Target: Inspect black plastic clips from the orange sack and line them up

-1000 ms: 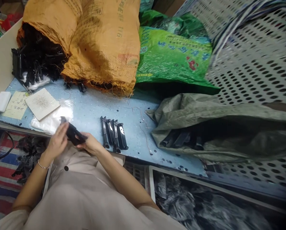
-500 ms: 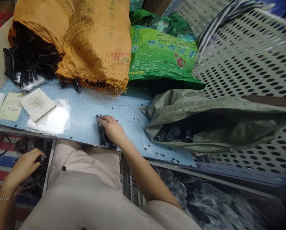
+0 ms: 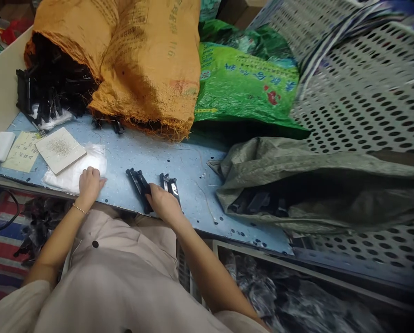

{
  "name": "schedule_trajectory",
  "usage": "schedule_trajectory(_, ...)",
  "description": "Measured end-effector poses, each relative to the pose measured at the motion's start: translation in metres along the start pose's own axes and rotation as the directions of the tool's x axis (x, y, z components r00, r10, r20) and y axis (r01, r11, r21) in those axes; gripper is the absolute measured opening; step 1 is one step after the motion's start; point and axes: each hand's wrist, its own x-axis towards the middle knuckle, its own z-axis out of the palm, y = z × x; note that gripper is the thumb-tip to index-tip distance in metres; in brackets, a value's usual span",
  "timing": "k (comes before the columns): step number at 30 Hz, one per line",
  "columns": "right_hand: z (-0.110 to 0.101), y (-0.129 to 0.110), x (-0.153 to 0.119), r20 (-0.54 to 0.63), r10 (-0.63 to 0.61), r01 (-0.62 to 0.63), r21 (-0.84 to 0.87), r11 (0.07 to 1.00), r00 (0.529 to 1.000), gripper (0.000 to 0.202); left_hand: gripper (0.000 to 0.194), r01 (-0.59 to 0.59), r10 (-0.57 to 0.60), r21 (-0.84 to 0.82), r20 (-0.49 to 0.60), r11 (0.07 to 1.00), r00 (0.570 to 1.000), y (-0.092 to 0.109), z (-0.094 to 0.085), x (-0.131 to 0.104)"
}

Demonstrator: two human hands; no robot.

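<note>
Roughly mid-batch, judging by what lies about. Right hand (image 3: 163,202) lies palm down on a small row of black plastic pieces (image 3: 138,184) near the front edge of the counter (image 3: 179,159); fingers curl over the middle of the row, so 2 or so pieces poke out on its left and another black piece with a white mark (image 3: 172,187) shows just right of the fingers. Whether the hand actually pinches 1 or only presses on them, I cannot tell.

Left hand (image 3: 88,181) rests well to the left of the right hand, fingers loosely together and flat on a clear plastic bag (image 3: 76,173); it holds nothing visible. Just beyond it sits a pale square card with tiny bits on it (image 3: 60,149).

Supply looks large: an orange woven sack (image 3: 130,60) far beyond both hands spills many black parts (image 3: 52,88) from its open end. A grey-green sack (image 3: 318,180) to the right of the right hand also shows dark pieces in its mouth. More black pieces lie low on the floor, left of the left hand (image 3: 37,226). So only a handful is lined up and plenty appears left.

Pieces look long, narrow, rigid, matte black, laid side by side, slightly angled.
</note>
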Motion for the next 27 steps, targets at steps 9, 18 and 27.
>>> schedule_trajectory(9, 0.018, -0.057, 0.055, 0.147, -0.377, -0.199, 0.974, -0.104, 0.914, 0.037, 0.031, 0.425, -0.384, -0.752, 0.246, 0.504, 0.890, -0.037, -0.004, 0.017)
schedule_trajectory(18, 0.034, -0.107, 0.098, 0.248, -0.290, -0.332, 0.898, -0.290, 0.924, 0.027, 0.010, -0.052, -0.012, -0.338, -0.186, 0.940, 0.983, -0.041, -0.028, 0.002)
schedule_trajectory(27, 0.055, -0.079, 0.048, 0.413, -0.586, -0.602, 0.781, -0.165, 0.698, 0.025, 0.053, -0.179, 0.166, -0.237, -0.073, 0.955, 0.983, -0.032, -0.039, -0.006)
